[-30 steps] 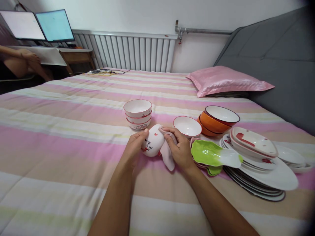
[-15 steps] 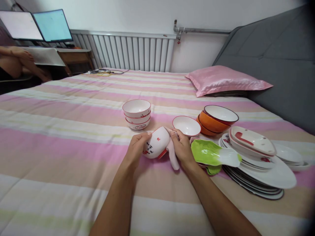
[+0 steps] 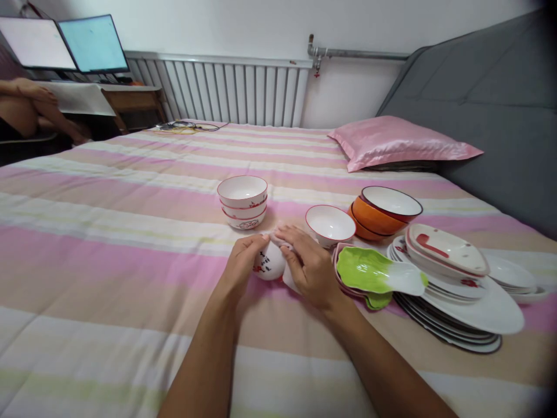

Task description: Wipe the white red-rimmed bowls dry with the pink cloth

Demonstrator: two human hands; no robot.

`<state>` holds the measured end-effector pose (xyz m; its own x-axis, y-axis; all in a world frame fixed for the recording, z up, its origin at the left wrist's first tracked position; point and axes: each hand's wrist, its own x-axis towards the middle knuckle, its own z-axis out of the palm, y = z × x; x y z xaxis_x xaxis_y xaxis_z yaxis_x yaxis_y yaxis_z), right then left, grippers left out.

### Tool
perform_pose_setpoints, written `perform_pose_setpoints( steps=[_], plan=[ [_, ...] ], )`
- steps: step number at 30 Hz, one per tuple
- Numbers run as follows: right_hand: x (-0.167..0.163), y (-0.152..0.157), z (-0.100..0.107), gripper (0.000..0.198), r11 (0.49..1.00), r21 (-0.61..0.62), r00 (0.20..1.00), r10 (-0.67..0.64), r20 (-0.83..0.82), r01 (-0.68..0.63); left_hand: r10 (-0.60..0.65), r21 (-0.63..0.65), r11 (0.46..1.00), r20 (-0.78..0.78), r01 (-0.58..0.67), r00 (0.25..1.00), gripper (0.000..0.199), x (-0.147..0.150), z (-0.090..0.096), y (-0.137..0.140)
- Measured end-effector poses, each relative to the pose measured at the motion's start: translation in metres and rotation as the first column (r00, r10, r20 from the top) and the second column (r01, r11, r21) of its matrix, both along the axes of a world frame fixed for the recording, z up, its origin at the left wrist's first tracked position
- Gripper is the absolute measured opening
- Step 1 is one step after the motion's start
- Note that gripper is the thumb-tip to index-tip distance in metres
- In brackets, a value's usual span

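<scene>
A white bowl (image 3: pixel 268 262) with black characters and red marks is tilted on its side in my left hand (image 3: pixel 242 259), the thumb pressed on its outer wall. Over the bowl's right side lies my right hand (image 3: pixel 308 262), which presses a pale pink cloth (image 3: pixel 290 280) against it. Most of the cloth and the bowl's right part are hidden under those fingers. Just beyond stands a stack of white bowls (image 3: pixel 242 203) with red rims. To the right of it, a single white bowl (image 3: pixel 331 225) sits upright, close to my right hand.
Right of my hands lie a green leaf-shaped dish (image 3: pixel 369 270), orange bowls (image 3: pixel 374 217) and a pile of plates (image 3: pixel 483 305). A pink pillow (image 3: pixel 400 142) rests by the grey headboard (image 3: pixel 483 93). A person's legs (image 3: pixel 26 113) show at far left, near two monitors (image 3: pixel 93 45).
My right hand has slid left and up over the bowl with the cloth, covering more of its wall. The left hand and the other dishes have stayed put.
</scene>
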<state>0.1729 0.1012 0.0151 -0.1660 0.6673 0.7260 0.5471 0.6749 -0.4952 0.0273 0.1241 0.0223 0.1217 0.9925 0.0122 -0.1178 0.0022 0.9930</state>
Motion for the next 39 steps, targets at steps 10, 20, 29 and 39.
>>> perform_pose_setpoints(
  steps=[10,20,29,39],
  plan=[
    [0.000,0.002,-0.002,0.034,1.000,-0.001,0.998,-0.022,0.061,0.022,0.041,0.013,0.999,0.037,-0.041,0.998,0.025,-0.001,-0.001,0.005],
    [0.016,0.015,-0.014,0.033,0.978,-0.135,0.970,-0.179,-0.164,0.157,-0.021,-0.029,0.999,-0.196,0.015,0.980,0.020,-0.006,-0.005,0.007],
    [0.015,0.014,-0.013,0.032,0.975,-0.135,0.965,-0.199,-0.173,0.177,-0.087,-0.018,0.996,-0.144,0.085,0.986,0.019,-0.006,-0.004,0.006],
    [0.007,0.008,-0.009,0.034,0.991,0.048,0.990,-0.127,0.066,0.124,-0.116,0.017,0.993,-0.087,0.118,0.989,0.023,-0.004,-0.001,0.003]
  ],
)
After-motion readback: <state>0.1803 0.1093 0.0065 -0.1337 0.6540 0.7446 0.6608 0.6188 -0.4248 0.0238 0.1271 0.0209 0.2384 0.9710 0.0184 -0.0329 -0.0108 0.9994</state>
